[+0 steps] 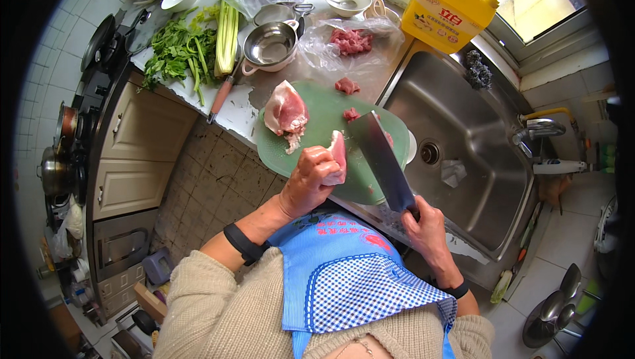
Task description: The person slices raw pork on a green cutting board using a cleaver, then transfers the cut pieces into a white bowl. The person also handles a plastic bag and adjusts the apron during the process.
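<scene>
My left hand (308, 174) grips a piece of raw meat (338, 156) with a pale fatty side, over the near part of a green cutting board (320, 106). In my right hand (424, 225) is the handle of a cleaver (379, 160). Its broad blade slants across the board's right side, apart from the held piece. A larger chunk of raw meat (287, 111) with fat lies on the board's left. Small meat pieces (351, 114) lie by the blade tip, partly hidden by it. Another meat piece (347, 85) sits at the board's far edge.
A steel sink (461, 111) adjoins the board's right. Beyond it are a plastic bag (317, 44) with cut meat (351, 41) and a metal bowl (271, 44). Celery (226, 36) and a wooden-handled tool (221, 98) lie left. A yellow jug (444, 6) stands by the window.
</scene>
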